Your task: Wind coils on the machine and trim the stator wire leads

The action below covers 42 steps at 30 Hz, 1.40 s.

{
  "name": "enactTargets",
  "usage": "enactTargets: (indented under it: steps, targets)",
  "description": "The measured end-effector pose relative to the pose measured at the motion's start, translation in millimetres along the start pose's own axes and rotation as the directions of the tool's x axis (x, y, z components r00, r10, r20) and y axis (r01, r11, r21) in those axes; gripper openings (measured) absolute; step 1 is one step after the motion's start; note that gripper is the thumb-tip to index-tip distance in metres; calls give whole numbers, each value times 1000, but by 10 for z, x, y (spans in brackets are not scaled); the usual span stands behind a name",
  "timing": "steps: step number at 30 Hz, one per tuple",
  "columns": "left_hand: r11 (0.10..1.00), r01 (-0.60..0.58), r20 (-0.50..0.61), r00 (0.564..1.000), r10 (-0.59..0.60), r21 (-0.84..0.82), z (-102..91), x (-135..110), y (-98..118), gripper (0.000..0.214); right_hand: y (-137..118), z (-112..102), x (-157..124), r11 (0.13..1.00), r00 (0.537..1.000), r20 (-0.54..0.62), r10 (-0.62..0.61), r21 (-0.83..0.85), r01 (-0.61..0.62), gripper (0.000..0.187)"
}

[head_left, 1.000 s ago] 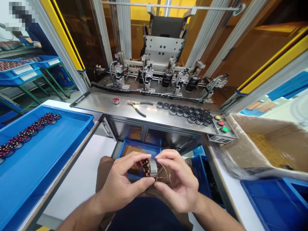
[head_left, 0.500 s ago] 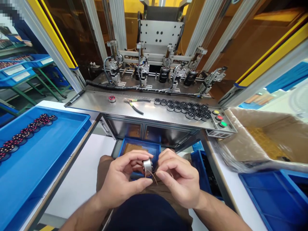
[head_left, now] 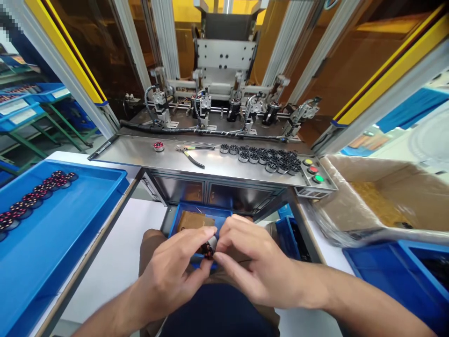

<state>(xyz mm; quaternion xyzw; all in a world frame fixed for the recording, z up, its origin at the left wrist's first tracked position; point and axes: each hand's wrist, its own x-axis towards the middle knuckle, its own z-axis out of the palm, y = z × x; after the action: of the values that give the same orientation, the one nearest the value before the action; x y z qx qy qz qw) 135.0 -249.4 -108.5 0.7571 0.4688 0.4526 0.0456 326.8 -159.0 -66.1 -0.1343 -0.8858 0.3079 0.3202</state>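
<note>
Above my lap, my left hand [head_left: 168,267] is closed round a small motor stator [head_left: 209,248] with a silvery ring and dark, copper-wound poles, tilted on its side. My right hand [head_left: 254,262] presses thumb and forefinger together at the stator's right edge. Its fingertips touch the part there; whatever lies between them is hidden. Below the hands is a blue bin [head_left: 220,215] with a piece of brown cardboard [head_left: 194,220] in it.
On the metal ledge stand a red-wound stator [head_left: 158,147], pliers [head_left: 191,157] and several black-and-silver rings [head_left: 266,158]. Control buttons [head_left: 313,170] sit at its right end. A blue tray [head_left: 80,210] with wound stators is at left, a lined carton [head_left: 368,196] at right.
My right hand has moved left and now meets the stator. The stator has turned so its windings show, and the loose copper wire ends are no longer visible. The view has shifted slightly.
</note>
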Motion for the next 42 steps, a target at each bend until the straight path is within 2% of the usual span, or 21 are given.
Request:
enactTargets:
  steps: [3,5,7,8,10,13,16,17,20,23,26,28,30,32,33,34,36,38,40,42]
  targets:
    - [997,2,25,1000,0,-83,-81,12,30,73,6,-73,58,959,974,104,-203,-180,219,14]
    - [987,19,64,998,-9,-161,-146,23,50,64,61,-167,63,878,914,217,-344,-270,394,21]
    - [973,51,101,994,-29,-224,-196,21,64,53,134,-262,37,826,865,296,-406,-286,486,28]
    - [967,68,108,993,-42,-247,-210,15,67,49,168,-304,13,823,859,317,-403,-285,491,29]
    - [960,97,98,993,-73,-261,-215,-3,65,46,207,-365,-42,839,884,306,-354,-313,445,26]
    - [970,115,34,993,-110,-215,-175,-23,52,46,156,-381,-92,876,948,166,-273,-364,316,16]
    - [980,115,-9,993,-118,-160,-116,-21,49,45,24,-266,-54,906,958,54,-283,-311,286,40]
    - [982,114,-11,993,-117,-152,-102,-19,52,45,-11,-206,-26,908,953,55,-298,-293,301,38]
    - [980,123,-8,992,-126,-159,-100,-25,65,48,-49,-52,61,887,934,130,-331,-294,356,7]
    - [954,190,5,981,-194,-232,-166,-75,53,48,-32,-37,111,864,902,228,-368,-275,422,17]
    - [865,305,2,943,-332,-399,-246,-177,-2,45,28,-134,190,884,884,307,-353,-201,423,18]
    - [772,355,-30,900,-435,-528,-273,-254,-51,42,161,-182,327,918,896,313,-316,-136,372,13]
    - [674,369,-68,846,-528,-640,-274,-315,-96,38,410,-171,563,946,936,237,-259,-135,296,6]
    - [590,365,-102,786,-610,-720,-261,-348,-125,33,759,-97,880,946,983,93,-161,-271,180,15]
    - [560,363,-118,754,-646,-745,-255,-354,-133,31,952,-44,1049,917,997,27,-68,-392,73,22]
    - [537,362,-132,726,-675,-762,-252,-355,-136,30,1144,16,1212,900,1000,8,-24,-436,25,30]
    - [510,361,-142,693,-707,-781,-258,-349,-136,31,1486,143,1479,876,999,25,32,-482,-16,50]
    - [506,355,-143,691,-708,-786,-276,-345,-135,30,1730,257,1638,856,993,72,89,-516,-39,65]
    - [521,351,-160,691,-705,-778,-296,-354,-140,24,1867,331,1700,838,982,127,139,-543,-48,71]
    - [535,366,-183,671,-719,-762,-309,-376,-151,18,1926,349,1709,826,969,180,170,-563,-41,68]
